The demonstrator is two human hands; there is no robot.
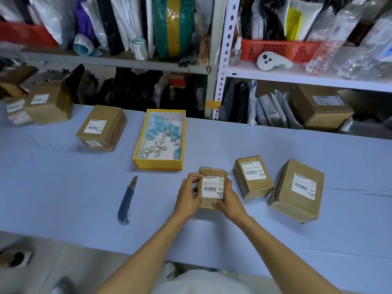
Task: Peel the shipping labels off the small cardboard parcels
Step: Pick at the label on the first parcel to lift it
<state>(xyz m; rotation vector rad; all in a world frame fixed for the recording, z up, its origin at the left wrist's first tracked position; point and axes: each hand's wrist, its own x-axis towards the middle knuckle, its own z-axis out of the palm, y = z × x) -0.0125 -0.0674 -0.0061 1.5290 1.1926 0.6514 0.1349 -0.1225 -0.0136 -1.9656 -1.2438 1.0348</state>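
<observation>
Your two bare arms reach forward. Your left hand (188,195) and right hand (230,199) sit close together, fingers curled in, gripping from both sides.

Brown parcel (213,190), white label (212,187)

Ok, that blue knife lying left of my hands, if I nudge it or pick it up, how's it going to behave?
The knife lies flat on the cloth, so it would probably slide or pivot, not roll. Its long handle looks rigid and likely outweighs the blade end. The exposed tip points away from you, so grabbing the handle seems safest.
</observation>
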